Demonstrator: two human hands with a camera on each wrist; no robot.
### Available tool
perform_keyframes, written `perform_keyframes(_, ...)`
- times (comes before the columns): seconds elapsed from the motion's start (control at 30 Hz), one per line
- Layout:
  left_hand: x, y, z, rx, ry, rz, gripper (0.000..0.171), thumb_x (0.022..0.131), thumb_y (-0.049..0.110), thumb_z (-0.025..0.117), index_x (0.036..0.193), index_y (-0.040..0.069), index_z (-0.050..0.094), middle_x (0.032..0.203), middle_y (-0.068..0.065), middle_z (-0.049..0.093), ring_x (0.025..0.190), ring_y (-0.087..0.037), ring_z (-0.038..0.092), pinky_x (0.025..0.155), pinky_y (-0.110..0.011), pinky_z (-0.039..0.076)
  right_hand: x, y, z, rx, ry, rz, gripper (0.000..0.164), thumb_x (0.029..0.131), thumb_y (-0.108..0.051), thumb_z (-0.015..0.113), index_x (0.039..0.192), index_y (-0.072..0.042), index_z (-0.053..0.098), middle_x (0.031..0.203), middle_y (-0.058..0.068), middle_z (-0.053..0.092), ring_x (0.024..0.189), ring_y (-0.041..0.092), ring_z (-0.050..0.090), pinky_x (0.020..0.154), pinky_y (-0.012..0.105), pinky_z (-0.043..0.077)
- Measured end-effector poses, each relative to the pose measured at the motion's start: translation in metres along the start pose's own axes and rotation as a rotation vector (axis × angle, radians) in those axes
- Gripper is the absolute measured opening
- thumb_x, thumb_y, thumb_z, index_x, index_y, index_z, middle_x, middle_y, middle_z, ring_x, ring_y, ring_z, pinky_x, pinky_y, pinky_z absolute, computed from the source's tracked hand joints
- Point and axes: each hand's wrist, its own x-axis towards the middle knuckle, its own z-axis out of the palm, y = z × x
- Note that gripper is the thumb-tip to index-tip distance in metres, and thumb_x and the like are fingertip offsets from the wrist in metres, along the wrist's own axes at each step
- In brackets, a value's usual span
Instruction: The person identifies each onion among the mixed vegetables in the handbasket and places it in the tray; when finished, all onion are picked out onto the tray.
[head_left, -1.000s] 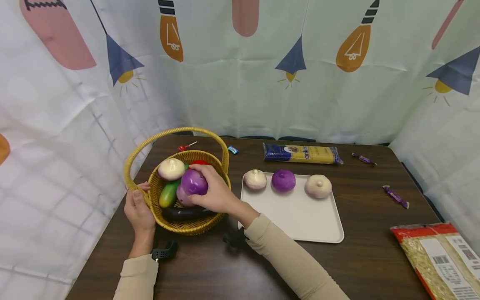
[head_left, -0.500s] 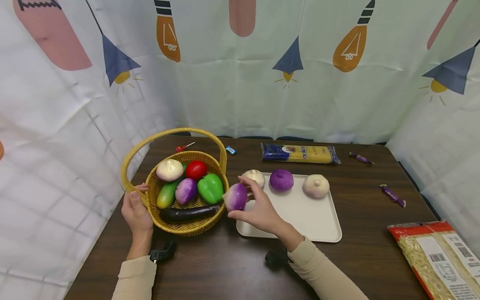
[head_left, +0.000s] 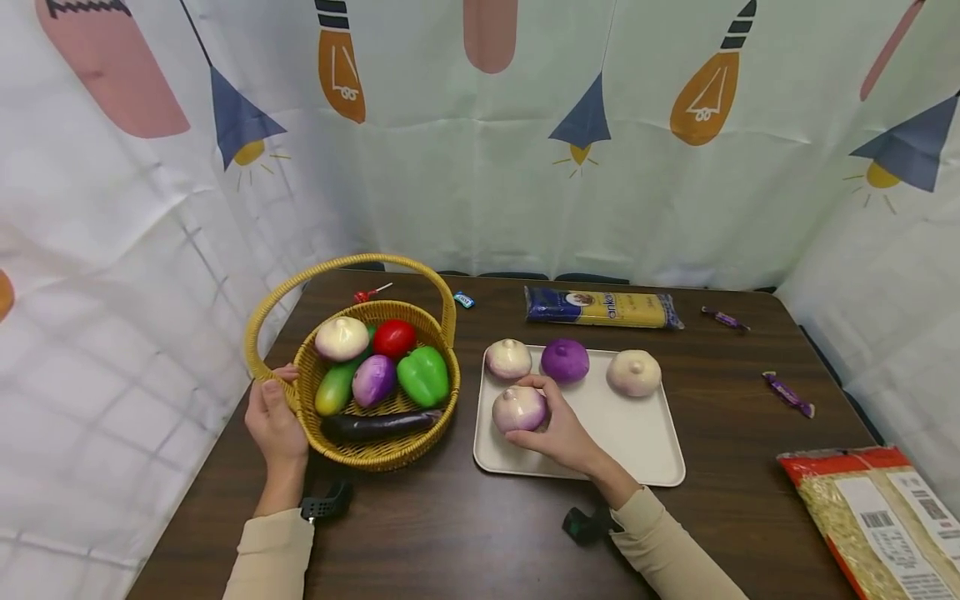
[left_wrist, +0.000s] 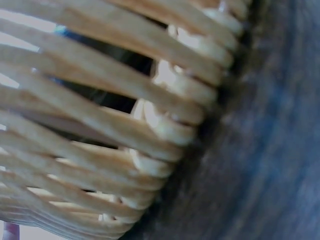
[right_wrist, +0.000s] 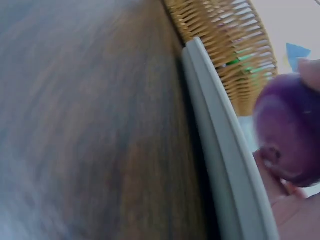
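Observation:
My right hand point(head_left: 564, 429) holds a purple-and-white onion point(head_left: 519, 408) between thumb and fingers, over the left part of the white tray point(head_left: 630, 454). In the right wrist view the purple underside of this onion point(right_wrist: 287, 130) shows beside the tray's edge. A white onion point(head_left: 508, 359), a purple onion point(head_left: 566, 361) and another pale onion point(head_left: 634, 372) sit along the tray's far side. My left hand point(head_left: 277, 421) grips the yellow wicker basket point(head_left: 375, 457) at its left rim, by the foot of the handle. Basket weave point(left_wrist: 100, 100) fills much of the left wrist view.
Inside the basket lie a pale onion point(head_left: 342, 338), a tomato point(head_left: 394, 339), a green pepper point(head_left: 423, 376), a cucumber point(head_left: 334, 390), a purple onion point(head_left: 374, 381) and an eggplant point(head_left: 381, 426). Behind the tray is a pasta pack point(head_left: 603, 307); a red-edged bag point(head_left: 873, 508) lies at right.
My right hand has lifted the purple-and-white onion out of the basket and carried it right, over the tray. My left hand has stayed at the basket's rim.

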Motion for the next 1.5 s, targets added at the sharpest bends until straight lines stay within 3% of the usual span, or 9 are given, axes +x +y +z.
perform_keyframes(0.23, 0.001, -0.002, 0.003, -0.007, -0.003, 0.007, 0.043, 0.102, 0.021, 0.048, 0.092, -0.020, 0.054, 0.094, -0.015, 0.066, 0.106, -0.032, 0.057, 0.098, -0.027, 0.043, -0.005, -0.020, -0.001, -0.067, 0.038, -0.075, 0.072, 0.068, -0.002, 0.087, 0.128, 0.006, 0.047, 0.122, 0.018, 0.055, 0.111, 0.028, 0.053, 0.095, 0.028, 0.043)
perform_keyframes(0.37, 0.003, -0.002, 0.005, -0.022, -0.003, 0.014, 0.044, 0.101, 0.023, 0.051, 0.093, -0.020, 0.055, 0.094, -0.016, 0.066, 0.108, -0.035, 0.055, 0.099, -0.028, 0.043, -0.005, -0.025, -0.001, -0.124, 0.051, -0.090, 0.072, 0.067, -0.003, 0.088, 0.126, 0.005, 0.049, 0.119, 0.015, 0.058, 0.109, 0.027, 0.055, 0.096, 0.029, 0.044)
perform_keyframes(0.53, 0.004, -0.001, 0.005, -0.003, -0.004, 0.021, 0.047, 0.102, 0.023, 0.050, 0.095, -0.023, 0.054, 0.093, -0.014, 0.066, 0.108, -0.036, 0.054, 0.100, -0.028, 0.043, -0.003, -0.024, -0.001, -0.109, 0.025, -0.070, 0.072, 0.067, -0.001, 0.087, 0.127, 0.006, 0.047, 0.122, 0.016, 0.057, 0.112, 0.027, 0.055, 0.099, 0.028, 0.042)
perform_keyframes(0.67, 0.004, 0.001, 0.005, 0.002, -0.003, 0.026, 0.046, 0.102, 0.021, 0.048, 0.095, -0.024, 0.053, 0.092, -0.015, 0.066, 0.108, -0.035, 0.055, 0.099, -0.028, 0.043, -0.001, -0.023, -0.002, -0.063, -0.003, -0.072, 0.073, 0.070, 0.003, 0.084, 0.131, 0.008, 0.045, 0.129, 0.019, 0.054, 0.121, 0.031, 0.050, 0.104, 0.023, 0.037)
perform_keyframes(0.83, 0.004, 0.003, 0.004, -0.007, -0.001, 0.015, 0.042, 0.102, 0.018, 0.046, 0.095, -0.023, 0.054, 0.092, -0.014, 0.066, 0.107, -0.034, 0.055, 0.098, -0.027, 0.044, -0.001, -0.021, -0.001, -0.105, 0.018, -0.121, 0.071, 0.068, 0.005, 0.084, 0.129, 0.009, 0.047, 0.129, 0.024, 0.047, 0.124, 0.035, 0.042, 0.107, 0.021, 0.031)
perform_keyframes(1.07, 0.004, 0.005, 0.005, -0.016, -0.006, 0.006, 0.043, 0.102, 0.020, 0.048, 0.096, -0.023, 0.055, 0.093, -0.014, 0.066, 0.108, -0.035, 0.055, 0.098, -0.026, 0.044, -0.001, -0.020, 0.001, -0.132, 0.002, -0.153, 0.067, 0.067, 0.004, 0.085, 0.125, 0.008, 0.053, 0.123, 0.024, 0.047, 0.115, 0.031, 0.045, 0.098, 0.029, 0.045)
perform_keyframes(1.3, 0.004, 0.002, 0.002, -0.021, -0.002, 0.003, 0.044, 0.102, 0.022, 0.050, 0.097, -0.021, 0.056, 0.093, -0.014, 0.066, 0.107, -0.034, 0.056, 0.097, -0.025, 0.045, -0.001, -0.019, 0.001, -0.136, -0.015, -0.142, 0.069, 0.070, 0.002, 0.084, 0.129, 0.008, 0.050, 0.125, 0.023, 0.047, 0.116, 0.032, 0.048, 0.097, 0.033, 0.047)
perform_keyframes(1.4, 0.002, 0.001, 0.000, 0.007, 0.005, -0.007, 0.046, 0.102, 0.024, 0.050, 0.097, -0.021, 0.056, 0.094, -0.014, 0.067, 0.107, -0.032, 0.057, 0.095, -0.024, 0.045, -0.002, -0.020, 0.000, -0.129, -0.009, -0.118, 0.068, 0.072, 0.001, 0.083, 0.130, 0.008, 0.049, 0.126, 0.026, 0.046, 0.117, 0.036, 0.048, 0.098, 0.040, 0.047)
perform_keyframes(1.5, 0.001, 0.000, -0.001, 0.018, 0.007, -0.012, 0.047, 0.102, 0.025, 0.051, 0.096, -0.021, 0.055, 0.095, -0.015, 0.067, 0.107, -0.031, 0.057, 0.094, -0.024, 0.045, -0.003, -0.027, -0.004, -0.088, 0.054, -0.138, 0.056, 0.078, 0.004, 0.077, 0.127, 0.010, 0.051, 0.125, 0.028, 0.045, 0.117, 0.044, 0.047, 0.097, 0.053, 0.046)
